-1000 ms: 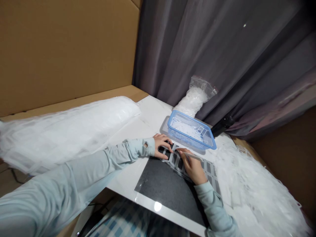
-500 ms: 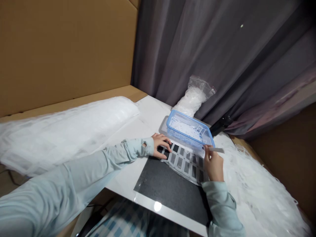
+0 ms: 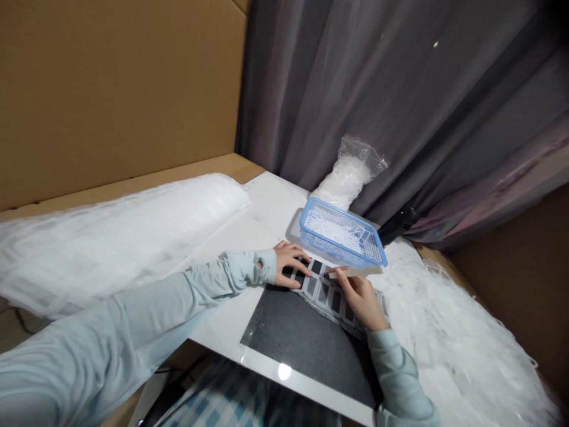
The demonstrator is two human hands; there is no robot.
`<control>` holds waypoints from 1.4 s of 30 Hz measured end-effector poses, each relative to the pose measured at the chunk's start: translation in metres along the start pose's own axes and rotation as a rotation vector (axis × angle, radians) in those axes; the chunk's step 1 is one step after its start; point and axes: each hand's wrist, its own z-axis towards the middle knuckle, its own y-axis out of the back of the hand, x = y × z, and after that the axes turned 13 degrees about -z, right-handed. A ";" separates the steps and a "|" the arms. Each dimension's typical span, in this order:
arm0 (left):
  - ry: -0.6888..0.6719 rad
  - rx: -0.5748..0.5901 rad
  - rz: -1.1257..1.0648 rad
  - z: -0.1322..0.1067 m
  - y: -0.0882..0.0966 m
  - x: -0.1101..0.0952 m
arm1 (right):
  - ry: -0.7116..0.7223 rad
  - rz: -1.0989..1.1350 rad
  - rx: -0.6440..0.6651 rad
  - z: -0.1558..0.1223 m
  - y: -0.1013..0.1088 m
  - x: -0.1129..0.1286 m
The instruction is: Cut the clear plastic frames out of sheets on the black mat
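A whitish sheet with two rows of rectangular windows point(image 3: 312, 286) lies along the far part of a black mat point(image 3: 306, 344). My left hand point(image 3: 290, 265) rests flat on the sheet's left end with its fingers spread. Over the sheet's middle, my right hand point(image 3: 362, 295) pinches a thin pale strip-shaped tool point(image 3: 362, 271), its tip close to one of the windows. Whether the tip touches the sheet I cannot tell. My right hand hides part of the sheet's right half.
Beyond the sheet stands a blue mesh basket point(image 3: 384, 258) holding small white pieces, with a zip bag of white bits point(image 3: 349, 178) behind it. Stacked white sheets point(image 3: 133, 231) lie left; a heap of white pieces point(image 3: 471, 338) covers the right. A dark cylindrical object point(image 3: 404, 219) is behind.
My right hand has moved left along the sheet with the strip-shaped tool, from its right end to its middle. My left hand has stayed nearly in place.
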 end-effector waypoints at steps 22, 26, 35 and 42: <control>0.021 -0.021 -0.031 0.000 0.002 0.001 | -0.053 -0.071 -0.168 0.002 0.012 -0.015; 0.025 -0.016 -0.025 0.000 0.002 0.002 | 0.021 -0.058 0.012 0.000 0.011 -0.005; 0.030 -0.015 -0.015 0.000 0.002 0.001 | 0.164 -0.169 0.034 0.004 0.005 0.003; 0.034 -0.029 -0.018 0.000 0.003 0.000 | -0.091 -0.310 -0.360 0.005 0.013 -0.020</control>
